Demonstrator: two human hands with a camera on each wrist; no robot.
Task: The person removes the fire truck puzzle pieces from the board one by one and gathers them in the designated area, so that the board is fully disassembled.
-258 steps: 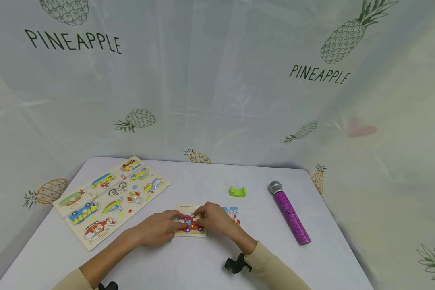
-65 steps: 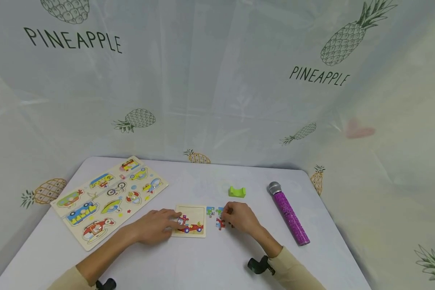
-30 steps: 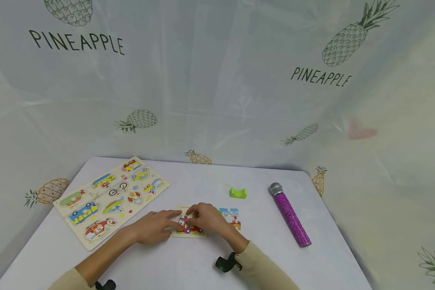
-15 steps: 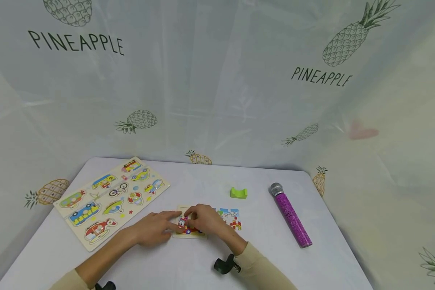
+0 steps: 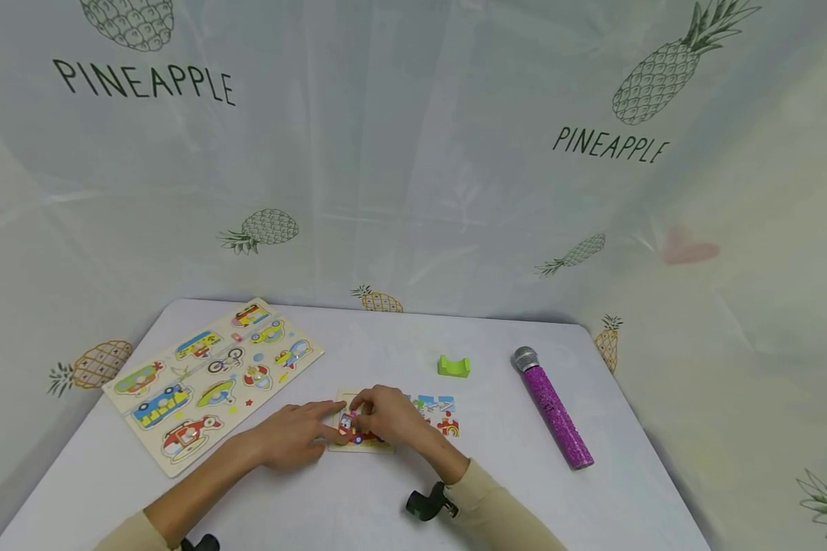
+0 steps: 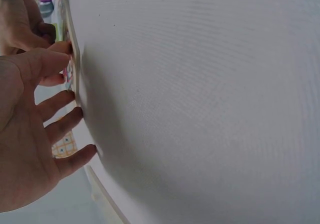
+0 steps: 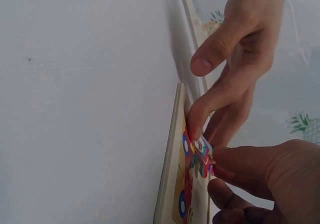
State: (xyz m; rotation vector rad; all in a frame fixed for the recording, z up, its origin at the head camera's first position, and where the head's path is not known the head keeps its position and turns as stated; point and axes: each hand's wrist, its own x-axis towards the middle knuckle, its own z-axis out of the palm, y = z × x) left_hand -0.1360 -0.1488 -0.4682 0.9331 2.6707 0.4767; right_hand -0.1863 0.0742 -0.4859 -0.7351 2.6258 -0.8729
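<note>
In the head view a small wooden jigsaw tray (image 5: 360,449) lies on the table with red car pieces laid in its lower part. My left hand (image 5: 294,434) rests at its left side, fingers spread, the index fingertip touching the pieces. Between thumb and fingers my right hand (image 5: 391,415) pinches a jigsaw piece (image 7: 204,160), tilted just above the tray in the right wrist view. Several loose jigsaw pieces (image 5: 446,423) lie right of the tray, partly hidden by the right hand. In the left wrist view, the left fingertips line the tray's edge.
A larger wooden vehicle puzzle board (image 5: 248,417) lies slanted at the table's left. Behind the loose pieces stands a lime-green notched block (image 5: 453,366). A purple glittery microphone (image 5: 554,409) lies at the right. Pineapple-printed curtain (image 5: 413,153) hangs behind the table.
About two seconds ago my right hand was over the loose pieces; it has moved left to the tray with a jigsaw piece. Over the last half second, both hands have hardly moved.
</note>
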